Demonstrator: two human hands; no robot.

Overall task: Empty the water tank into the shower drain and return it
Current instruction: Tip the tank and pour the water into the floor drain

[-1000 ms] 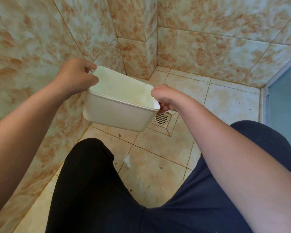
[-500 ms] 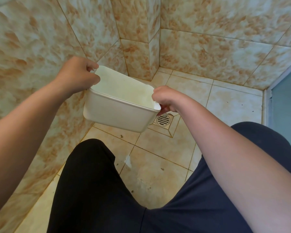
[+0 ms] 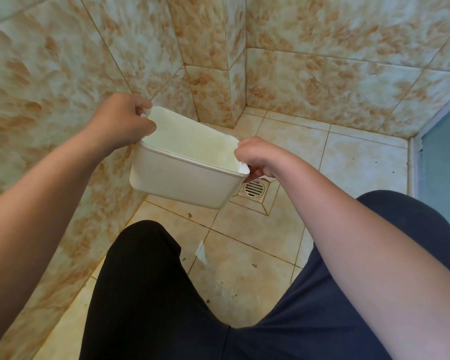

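Observation:
A white rectangular water tank [image 3: 182,178] is held in the air over the tiled shower floor, roughly level, its open top facing up. My left hand [image 3: 122,120] grips the tank's far left corner at the rim. My right hand [image 3: 257,157] grips the right end of the rim. The round metal shower drain [image 3: 254,189] lies in the floor just below and right of the tank's right end, partly covered by my right hand. Whether water is in the tank I cannot tell; the inside looks pale and stained.
Marbled tan wall tiles [image 3: 63,74] close in on the left and behind, with a boxed corner column [image 3: 213,74]. A blue-green door panel [image 3: 444,152] stands at the right. My knees in dark trousers [image 3: 146,281] fill the foreground.
The tank and both hands have stayed almost still. The view has shifted slightly, so the drain shows a little more to the right of the tank.

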